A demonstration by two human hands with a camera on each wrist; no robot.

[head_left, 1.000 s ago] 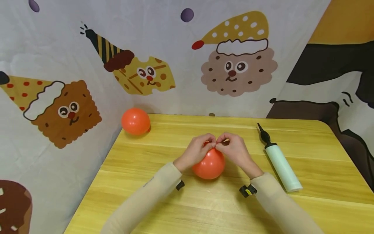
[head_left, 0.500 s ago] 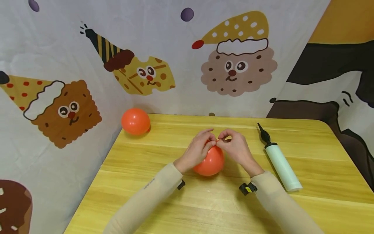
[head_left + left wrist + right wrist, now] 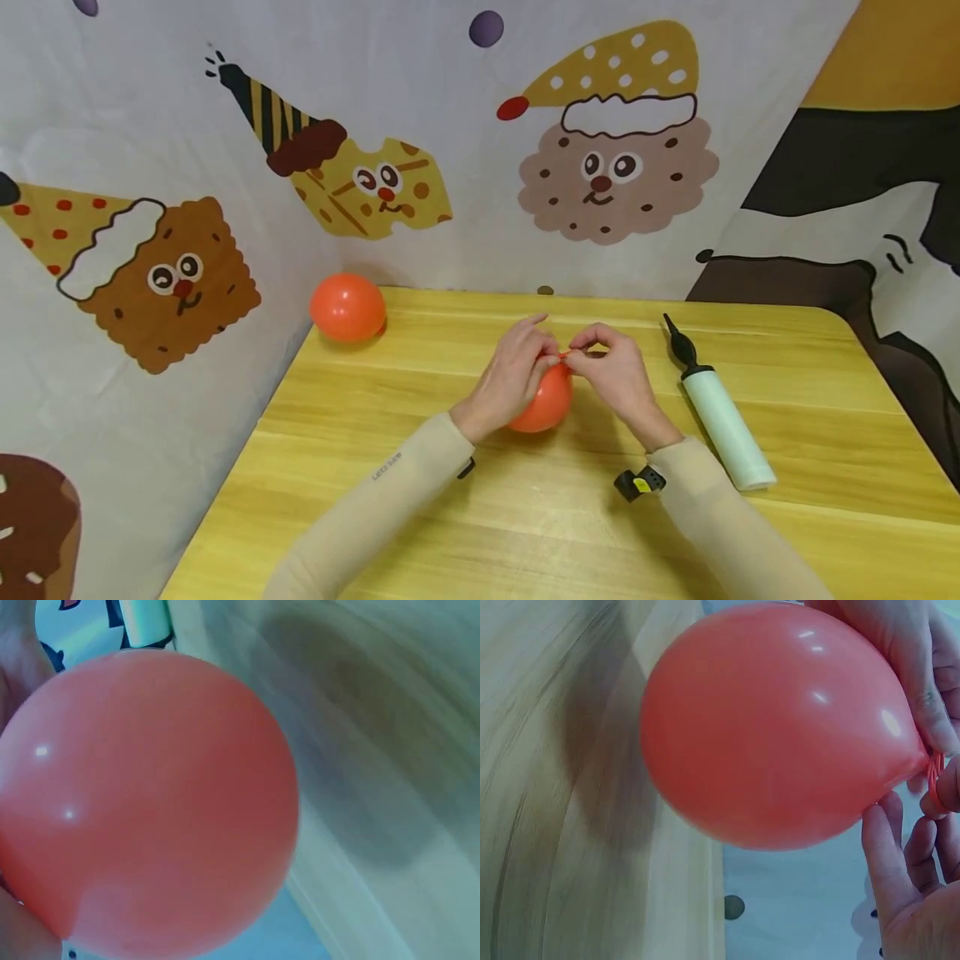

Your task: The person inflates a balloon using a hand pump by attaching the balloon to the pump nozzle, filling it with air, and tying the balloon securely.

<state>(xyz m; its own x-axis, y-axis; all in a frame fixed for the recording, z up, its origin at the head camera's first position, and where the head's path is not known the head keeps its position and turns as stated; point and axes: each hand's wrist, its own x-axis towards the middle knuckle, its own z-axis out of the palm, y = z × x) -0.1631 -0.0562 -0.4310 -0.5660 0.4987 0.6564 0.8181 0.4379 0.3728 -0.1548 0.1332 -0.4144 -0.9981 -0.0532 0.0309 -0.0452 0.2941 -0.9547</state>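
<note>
An inflated orange-red balloon (image 3: 546, 403) hangs beneath both hands, its round body filling much of each wrist view. My left hand (image 3: 510, 375) pinches the balloon's neck between thumb and fingers. Close beside it, my right hand (image 3: 617, 371) pinches the stretched end of the neck. In the right wrist view the neck (image 3: 934, 772) is drawn into a loop at the fingertips, and one finger of the right hand (image 3: 911, 907) touches the balloon's side. Whether a knot has formed cannot be made out.
Another orange-red balloon (image 3: 348, 308) lies at the table's back left corner. A pale green hand pump (image 3: 727, 429) with a black nozzle rests on the wooden table (image 3: 525, 525) at the right. Behind stands a printed cloth backdrop (image 3: 465, 242).
Both hands have risen slightly toward the back with the balloon. The right hand has drawn a little to the right, and the neck between the hands shows more stretched.
</note>
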